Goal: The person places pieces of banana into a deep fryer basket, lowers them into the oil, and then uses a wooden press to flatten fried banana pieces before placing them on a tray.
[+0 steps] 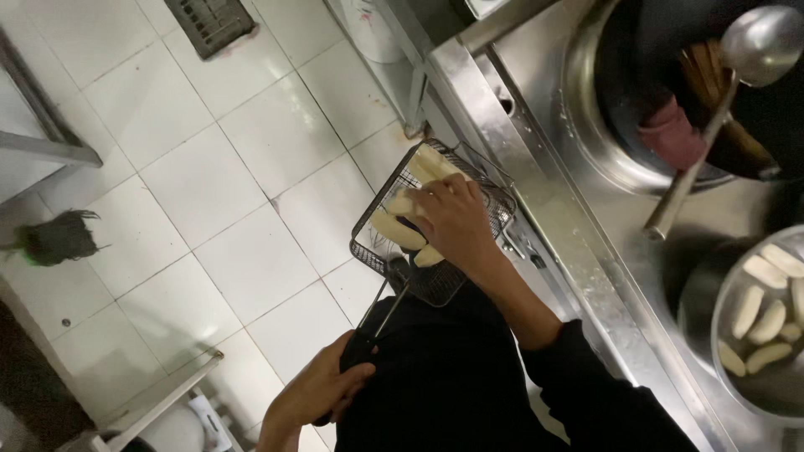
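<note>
My left hand (316, 392) is closed around the black handle of a wire fry basket (378, 249), which it holds out over the tiled floor beside the counter. Several pale, elongated dough pieces (397, 228) lie in the basket. My right hand (455, 219) reaches into the basket from above, fingers resting on the pieces; whether it grips one is not clear. My dark sleeve and torso cover the basket's near corner.
A steel counter (586, 259) runs along the right. On it sit a dark wok (670, 100) with a ladle (737, 75) and a metal bowl (727, 318) of more dough pieces. A mop head (59, 238) lies on the white floor tiles at left; a floor drain (209, 21) is at top.
</note>
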